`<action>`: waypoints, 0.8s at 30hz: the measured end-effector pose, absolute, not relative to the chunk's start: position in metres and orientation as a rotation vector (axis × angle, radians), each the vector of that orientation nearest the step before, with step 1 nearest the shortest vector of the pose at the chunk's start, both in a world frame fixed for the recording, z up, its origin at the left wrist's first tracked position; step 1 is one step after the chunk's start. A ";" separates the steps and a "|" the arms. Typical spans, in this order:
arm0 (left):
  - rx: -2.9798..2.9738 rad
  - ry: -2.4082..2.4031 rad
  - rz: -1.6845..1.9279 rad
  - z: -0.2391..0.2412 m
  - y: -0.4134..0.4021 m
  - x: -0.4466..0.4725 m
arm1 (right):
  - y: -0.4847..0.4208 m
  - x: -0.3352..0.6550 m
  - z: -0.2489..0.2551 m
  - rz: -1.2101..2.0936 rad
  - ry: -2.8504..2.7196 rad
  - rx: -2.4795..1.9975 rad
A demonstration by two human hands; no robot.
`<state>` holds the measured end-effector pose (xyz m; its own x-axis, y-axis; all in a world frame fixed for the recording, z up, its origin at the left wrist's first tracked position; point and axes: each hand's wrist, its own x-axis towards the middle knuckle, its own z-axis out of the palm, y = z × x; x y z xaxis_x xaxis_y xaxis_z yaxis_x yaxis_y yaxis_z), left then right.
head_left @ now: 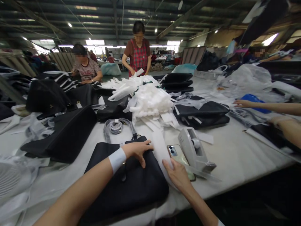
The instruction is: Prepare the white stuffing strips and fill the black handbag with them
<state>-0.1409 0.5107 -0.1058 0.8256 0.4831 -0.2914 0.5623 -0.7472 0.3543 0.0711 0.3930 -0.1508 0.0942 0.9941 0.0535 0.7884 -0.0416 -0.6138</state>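
A black handbag (143, 183) lies flat on the table in front of me. My left hand (137, 150) rests near its top edge, thumb and fingers spread, with a white band around the wrist. Along the bag's right side runs a long white foam strip (161, 144). My right hand (176, 172) has its fingers closed on the near part of that strip. Above the bag sits a coiled strap (115, 126) in clear wrapping. Just right of my right hand are a phone (180, 155) and a grey tape dispenser (194, 149).
A heap of white foam strips (150, 100) stands mid-table. Black bags lie left (63, 133) and right (202, 113). Clear plastic (249, 78) is piled at back right. Two people work across the table; another person's arms (277, 108) reach in from the right.
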 end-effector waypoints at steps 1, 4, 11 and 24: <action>2.607 0.779 -0.260 -0.107 0.513 -0.139 | 0.394 0.073 -0.151 0.543 -1.746 -1.894; 2.720 0.958 -0.031 -0.120 0.497 -0.148 | 0.395 0.077 -0.151 0.614 -1.679 -1.906; 2.613 1.148 0.845 -0.168 0.453 -0.179 | 0.406 0.065 -0.126 0.669 -1.539 -1.846; 2.547 1.056 0.984 -0.176 0.456 -0.175 | 0.441 0.032 -0.119 0.644 -2.017 -1.877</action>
<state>-0.1752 0.4559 -0.1760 0.5192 0.6920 0.5016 0.5490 -0.7198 0.4247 0.0320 0.4411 -0.1195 -0.0931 0.9928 -0.0757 0.8530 0.0403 -0.5204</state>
